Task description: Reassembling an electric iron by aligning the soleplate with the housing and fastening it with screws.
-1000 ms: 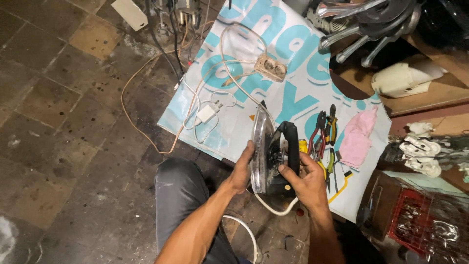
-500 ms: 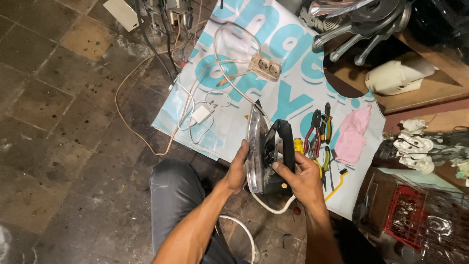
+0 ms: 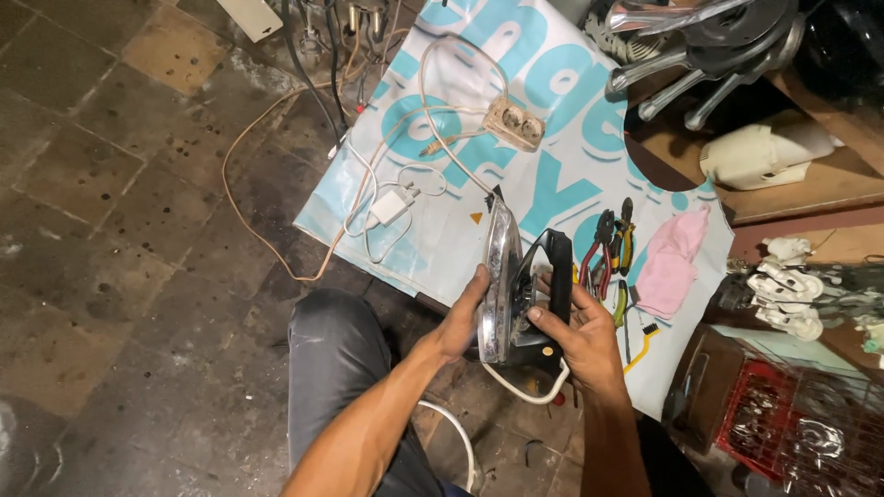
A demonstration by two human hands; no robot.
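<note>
An old clothes iron with a shiny metal soleplate and black plastic handle (image 3: 516, 290) is held on edge above the white-and-blue printed banner (image 3: 562, 175) spread on the floor. The soleplate is braced by the left hand (image 3: 460, 322), while the handle side is gripped by the right hand (image 3: 580, 340), fingers (image 3: 539, 317) curled against it. Just right of the iron (on the banner) lie red-handled pliers (image 3: 599, 244) and a pink cloth (image 3: 672, 262).

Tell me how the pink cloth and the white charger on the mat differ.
The pink cloth is soft and crumpled; the white charger is a small hard block. The cloth lies to the right of the iron beside the pliers; the charger lies to the left with a thin white cable looped around it. Both rest untouched on the printed mat.
</note>
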